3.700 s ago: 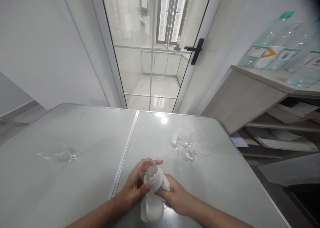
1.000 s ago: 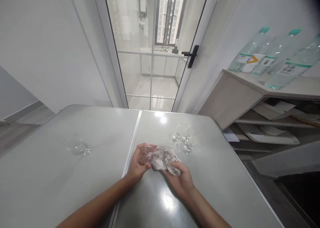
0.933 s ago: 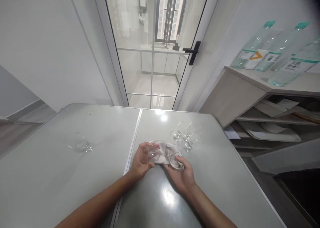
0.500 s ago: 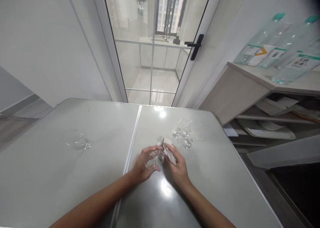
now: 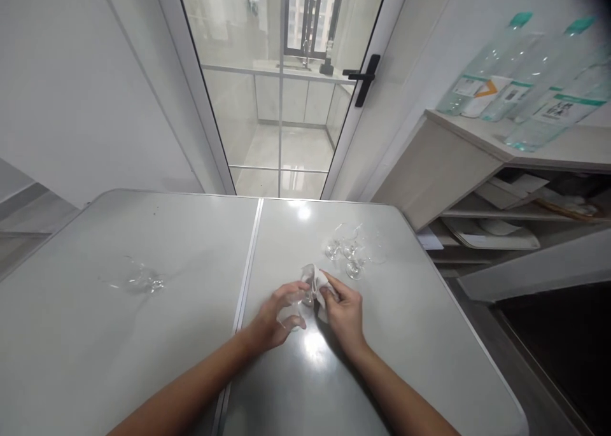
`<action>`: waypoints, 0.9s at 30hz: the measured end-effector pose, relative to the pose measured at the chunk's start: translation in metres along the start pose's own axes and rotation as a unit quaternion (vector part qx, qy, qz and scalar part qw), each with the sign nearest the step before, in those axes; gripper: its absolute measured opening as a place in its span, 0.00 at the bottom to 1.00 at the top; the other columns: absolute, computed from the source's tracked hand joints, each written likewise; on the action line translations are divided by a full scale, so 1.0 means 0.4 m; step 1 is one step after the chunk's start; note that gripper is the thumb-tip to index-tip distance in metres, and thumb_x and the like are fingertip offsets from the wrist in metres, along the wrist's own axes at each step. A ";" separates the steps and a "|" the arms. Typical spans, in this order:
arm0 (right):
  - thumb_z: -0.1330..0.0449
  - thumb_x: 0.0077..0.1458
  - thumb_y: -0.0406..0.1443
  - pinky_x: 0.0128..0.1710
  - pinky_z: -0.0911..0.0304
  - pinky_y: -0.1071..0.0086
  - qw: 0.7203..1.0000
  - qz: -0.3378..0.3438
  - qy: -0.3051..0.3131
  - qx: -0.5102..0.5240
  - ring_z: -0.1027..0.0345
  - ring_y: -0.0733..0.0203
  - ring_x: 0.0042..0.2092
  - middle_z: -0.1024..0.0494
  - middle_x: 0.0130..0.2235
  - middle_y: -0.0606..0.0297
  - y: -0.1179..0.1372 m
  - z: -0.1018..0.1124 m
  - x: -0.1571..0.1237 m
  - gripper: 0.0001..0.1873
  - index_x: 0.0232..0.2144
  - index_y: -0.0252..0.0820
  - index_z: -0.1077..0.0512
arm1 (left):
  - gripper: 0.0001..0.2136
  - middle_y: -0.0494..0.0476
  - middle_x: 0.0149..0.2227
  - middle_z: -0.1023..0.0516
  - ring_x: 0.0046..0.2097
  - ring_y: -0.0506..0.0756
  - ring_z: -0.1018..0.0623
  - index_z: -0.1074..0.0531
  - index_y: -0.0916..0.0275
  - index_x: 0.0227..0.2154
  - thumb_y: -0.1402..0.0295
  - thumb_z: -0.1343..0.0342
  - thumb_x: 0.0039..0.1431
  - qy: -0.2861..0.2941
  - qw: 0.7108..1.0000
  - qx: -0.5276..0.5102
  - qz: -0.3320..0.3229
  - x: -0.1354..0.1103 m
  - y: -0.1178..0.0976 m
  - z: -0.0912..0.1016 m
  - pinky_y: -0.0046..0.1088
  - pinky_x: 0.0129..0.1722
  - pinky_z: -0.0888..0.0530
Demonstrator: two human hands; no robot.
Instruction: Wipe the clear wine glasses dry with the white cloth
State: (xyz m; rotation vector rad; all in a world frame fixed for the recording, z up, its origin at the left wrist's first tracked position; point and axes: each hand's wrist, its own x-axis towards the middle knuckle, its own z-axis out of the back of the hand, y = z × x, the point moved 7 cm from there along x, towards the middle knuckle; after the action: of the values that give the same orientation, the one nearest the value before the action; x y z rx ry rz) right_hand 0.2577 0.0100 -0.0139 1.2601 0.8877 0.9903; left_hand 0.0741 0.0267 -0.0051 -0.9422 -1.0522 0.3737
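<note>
My left hand [image 5: 279, 318] is curled around the bowl of a clear stemmed glass [image 5: 292, 310], thumb below and fingers above. The glass lies sideways in the grip, its foot end toward my right hand. In my right hand [image 5: 344, 309] a crumpled white tissue [image 5: 321, 288] is pinched against the foot end of that glass. Where exactly tissue and glass touch is hard to make out. Just beyond my right hand, several clear stemmed glasses [image 5: 353, 269] stand or lie close together. Another clear glass [image 5: 143, 280] lies on its side on the left part of the table.
A pale glossy table [image 5: 191, 359] with a metal seam fills the space before me. Behind it is a glass-paned door [image 5: 255, 137] with a black handle [image 5: 365, 79]. To the right, several plastic bottles [image 5: 496, 98] stand on a shelf unit [image 5: 463, 149].
My right fingers have closed in and bunched the tissue against the glass's foot end. My left hand still holds the glass. The whole view has shifted slightly.
</note>
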 end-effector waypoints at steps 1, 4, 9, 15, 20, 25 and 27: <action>0.37 0.62 0.43 0.49 0.30 0.58 1.000 0.019 -0.010 -0.019 0.23 0.47 0.46 0.15 0.43 0.58 0.005 0.004 -0.005 0.19 0.52 0.43 0.17 | 0.31 0.68 0.61 0.25 0.62 0.63 0.23 0.40 0.53 0.65 0.76 0.37 0.63 -0.024 0.999 -0.021 0.020 -0.003 0.012 0.009 0.44 0.56 0.20; 0.37 0.63 0.45 0.59 0.34 0.54 0.995 -0.005 0.089 0.038 0.26 0.46 0.56 0.17 0.53 0.57 -0.011 -0.032 -0.010 0.21 0.55 0.45 0.20 | 0.28 0.68 0.60 0.24 0.63 0.65 0.24 0.35 0.55 0.63 0.71 0.35 0.62 0.018 0.999 -0.035 0.031 -0.001 0.022 0.015 0.45 0.59 0.22; 0.33 0.60 0.46 0.55 0.30 0.56 0.951 -0.129 0.213 0.182 0.25 0.47 0.56 0.20 0.58 0.56 -0.067 -0.091 -0.002 0.30 0.62 0.46 0.26 | 0.31 0.70 0.60 0.23 0.62 0.66 0.23 0.36 0.56 0.66 0.69 0.35 0.63 0.103 0.994 -0.044 0.022 0.004 0.018 0.021 0.44 0.60 0.25; 0.38 0.61 0.38 0.53 0.30 0.55 0.993 -0.033 0.110 0.020 0.21 0.48 0.47 0.13 0.43 0.58 -0.083 -0.066 0.006 0.14 0.44 0.43 0.15 | 0.31 0.68 0.60 0.23 0.62 0.66 0.23 0.36 0.53 0.66 0.69 0.33 0.61 0.081 0.996 -0.037 0.010 -0.002 0.031 0.009 0.45 0.62 0.26; 0.40 0.62 0.36 0.45 0.29 0.61 0.996 0.046 0.016 -0.076 0.23 0.53 0.38 0.15 0.38 0.60 -0.045 -0.025 0.001 0.14 0.44 0.44 0.15 | 0.30 0.67 0.62 0.26 0.64 0.64 0.25 0.36 0.53 0.65 0.71 0.35 0.62 0.028 0.996 -0.076 0.049 0.002 0.052 0.031 0.44 0.62 0.25; 0.37 0.64 0.46 0.53 0.30 0.59 0.974 -0.026 0.211 0.084 0.23 0.49 0.52 0.17 0.52 0.58 -0.068 -0.081 0.031 0.28 0.63 0.46 0.29 | 0.29 0.65 0.59 0.24 0.62 0.63 0.24 0.31 0.53 0.62 0.73 0.32 0.59 0.054 0.981 -0.164 0.093 0.024 0.047 0.040 0.39 0.58 0.23; 0.37 0.64 0.47 0.57 0.32 0.57 0.965 -0.021 0.244 0.094 0.25 0.48 0.56 0.20 0.57 0.57 -0.075 -0.095 0.036 0.28 0.64 0.48 0.30 | 0.29 0.65 0.59 0.24 0.61 0.63 0.23 0.30 0.54 0.61 0.73 0.31 0.58 0.046 0.975 -0.188 0.105 0.028 0.047 0.040 0.38 0.57 0.22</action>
State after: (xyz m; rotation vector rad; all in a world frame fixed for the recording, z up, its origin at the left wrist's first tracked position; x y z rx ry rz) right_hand 0.2299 0.0353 -0.0479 1.1645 1.4100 1.2304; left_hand 0.0686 0.0524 -0.0111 -1.4043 -0.9582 0.3050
